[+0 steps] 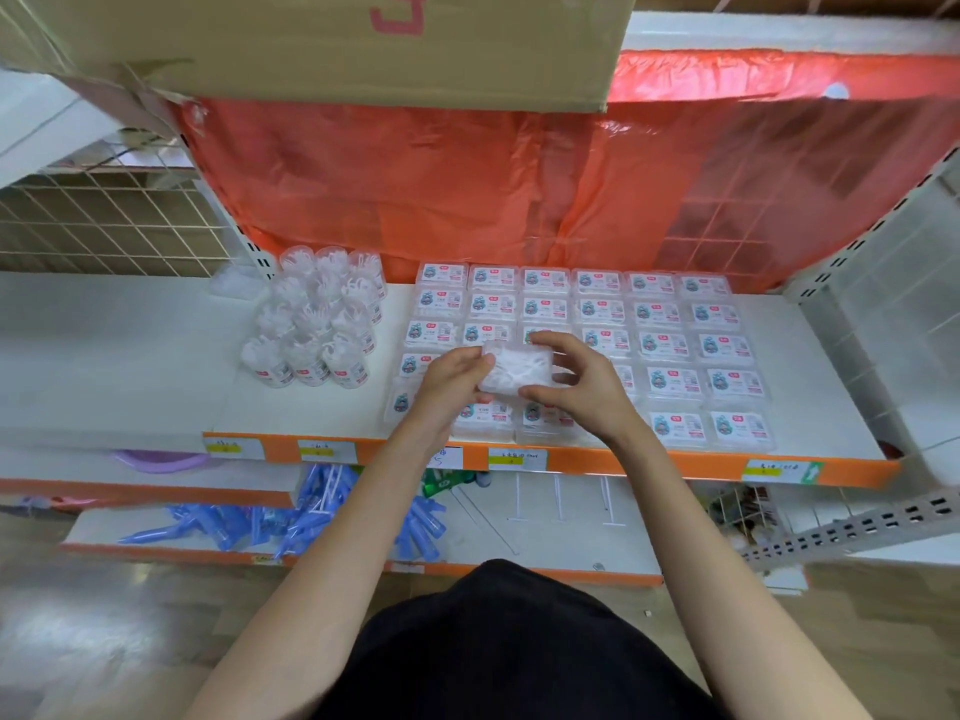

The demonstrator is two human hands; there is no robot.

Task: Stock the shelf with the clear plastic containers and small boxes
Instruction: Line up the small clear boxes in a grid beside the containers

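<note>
Closest to where I stand is the person's dark clothing, with both bare forearms reaching up and away from it to the shelf. The grid of small labelled boxes lies flat there in neat rows, labels up, so a shopper can read them.

Left of the grid, just beside it, a cluster of clear jars stands upright and packed tight, which saves room and keeps them from tipping.

Over the grid's near-left part, the left hand grips the left end of one box, fingers curled onto it. The right hand takes the other end, thumb at the near edge and fingers arched over the far edge. The box hangs just above the rows, held by both hands. Its pale side faces up rather than a label, so I would guess it is being turned to match the rest before it goes down.

Both wrists are nearly level, with the elbows spread.

Behind the grid hangs an orange sheet, and above that sits a carton.
</note>
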